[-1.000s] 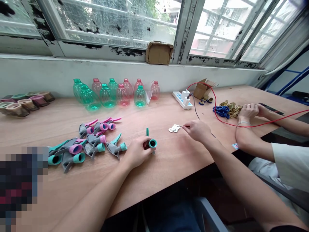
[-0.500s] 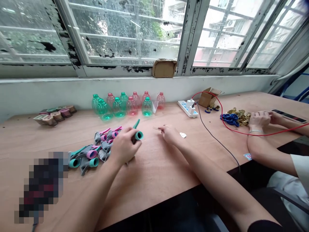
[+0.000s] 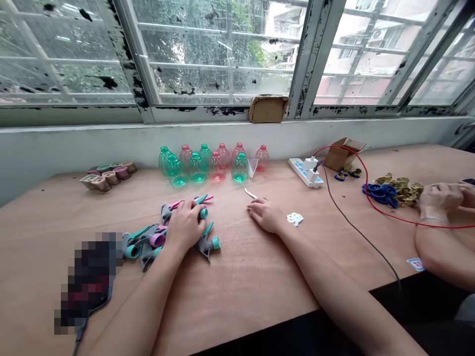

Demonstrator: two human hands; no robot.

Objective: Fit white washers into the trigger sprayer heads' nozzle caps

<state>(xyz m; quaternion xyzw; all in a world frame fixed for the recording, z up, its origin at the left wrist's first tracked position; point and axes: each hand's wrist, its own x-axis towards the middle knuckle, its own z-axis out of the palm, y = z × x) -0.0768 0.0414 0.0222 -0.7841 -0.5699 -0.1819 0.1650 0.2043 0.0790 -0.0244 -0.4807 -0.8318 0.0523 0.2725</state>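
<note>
Moved: tweezers now out of the right hand, which lies open, empty, just beside them on the worktop, their long axis aimed at it; left hand curled over a sprayer, farther off.

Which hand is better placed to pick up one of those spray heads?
The left hand, probably. It already rests on the spray heads, while the right hand lies further off, beside the tweezers and the small white pieces.
</note>
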